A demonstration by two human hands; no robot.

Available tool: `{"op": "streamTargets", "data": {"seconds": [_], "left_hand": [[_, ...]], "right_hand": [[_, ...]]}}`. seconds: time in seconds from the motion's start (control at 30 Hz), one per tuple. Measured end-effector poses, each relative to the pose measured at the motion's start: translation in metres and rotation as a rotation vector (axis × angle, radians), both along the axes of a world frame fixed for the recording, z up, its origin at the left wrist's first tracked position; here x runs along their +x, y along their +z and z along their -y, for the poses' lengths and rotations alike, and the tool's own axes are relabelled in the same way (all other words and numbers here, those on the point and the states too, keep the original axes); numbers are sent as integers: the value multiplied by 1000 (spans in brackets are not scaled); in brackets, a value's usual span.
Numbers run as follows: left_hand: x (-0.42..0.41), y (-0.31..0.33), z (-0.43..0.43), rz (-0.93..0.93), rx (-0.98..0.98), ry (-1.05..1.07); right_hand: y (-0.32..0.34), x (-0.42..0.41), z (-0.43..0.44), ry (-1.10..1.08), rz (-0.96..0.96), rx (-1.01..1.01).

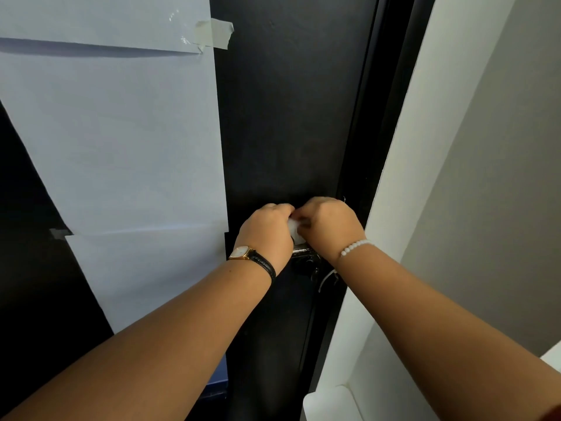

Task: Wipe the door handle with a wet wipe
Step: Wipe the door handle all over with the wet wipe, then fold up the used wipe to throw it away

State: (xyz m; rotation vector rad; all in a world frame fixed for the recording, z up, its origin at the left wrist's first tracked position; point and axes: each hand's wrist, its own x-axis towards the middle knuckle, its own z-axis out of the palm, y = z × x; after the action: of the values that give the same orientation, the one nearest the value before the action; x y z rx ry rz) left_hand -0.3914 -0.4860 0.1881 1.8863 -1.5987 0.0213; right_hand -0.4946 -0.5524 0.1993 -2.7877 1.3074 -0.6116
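A white wet wipe (295,230) is bunched between my two hands, right above the door handle. My left hand (267,230), with a watch on the wrist, is closed around the wipe's left side. My right hand (329,227), with a bead bracelet, pinches the wipe from the right. Just under the hands a short stretch of the metal door handle (300,249) shows, with its dark lock plate (308,264) and a key below. Most of the handle is hidden by my hands. The door (288,117) is black.
Large white paper sheets (121,141) are taped over the door's left part. The dark door frame (373,132) runs along the right of the handle, and a white wall edge (409,153) and grey wall stand close on the right.
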Motion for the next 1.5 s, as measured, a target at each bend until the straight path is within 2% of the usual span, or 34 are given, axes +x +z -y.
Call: {"op": "streamTargets", "data": {"seconds": [0.07, 0.17, 0.27, 0.4, 0.47, 0.53, 0.6, 0.67, 0.77, 0.9, 1.0, 1.23, 1.37, 1.43, 1.5], "left_hand": [[-1, 0, -2, -29, -44, 8], [-2, 0, -4, -37, -76, 15], [-2, 0, -3, -29, -82, 31], [-2, 1, -6, -17, -74, 27], [-2, 1, -6, -5, -75, 23], [-1, 1, -7, -3, -77, 28], [0, 0, -6, 0, -73, 32], [0, -1, -5, 6, -67, 30], [-1, -2, -4, 14, -62, 20], [-1, -1, 0, 9, -47, -4], [-8, 3, 5, -32, -76, -76], [-47, 22, 11, -318, -241, -190], [-74, 22, 8, -288, -209, -282], [-88, 12, 8, -247, -99, -344], [-100, -5, 11, -140, 36, -370]], "right_hand": [[1, 3, 0, -31, 6, -147], [6, 9, -4, -135, -97, -236], [13, 16, -9, -183, -199, -231], [15, 17, -5, -209, -200, -165], [11, 13, 0, -224, -90, -102], [4, 9, 2, -230, 108, -70], [1, 5, 2, -246, 304, -69], [0, 0, 2, -220, 407, -93], [-1, -12, 5, -105, 322, -157], [3, -29, 17, -29, 213, -107], [6, -39, 17, 77, 386, -96], [25, -75, -3, 132, 923, 242], [16, -107, -5, 166, 969, 288], [3, -118, -3, 150, 963, 283], [-18, -128, -1, 97, 853, 244]]}}
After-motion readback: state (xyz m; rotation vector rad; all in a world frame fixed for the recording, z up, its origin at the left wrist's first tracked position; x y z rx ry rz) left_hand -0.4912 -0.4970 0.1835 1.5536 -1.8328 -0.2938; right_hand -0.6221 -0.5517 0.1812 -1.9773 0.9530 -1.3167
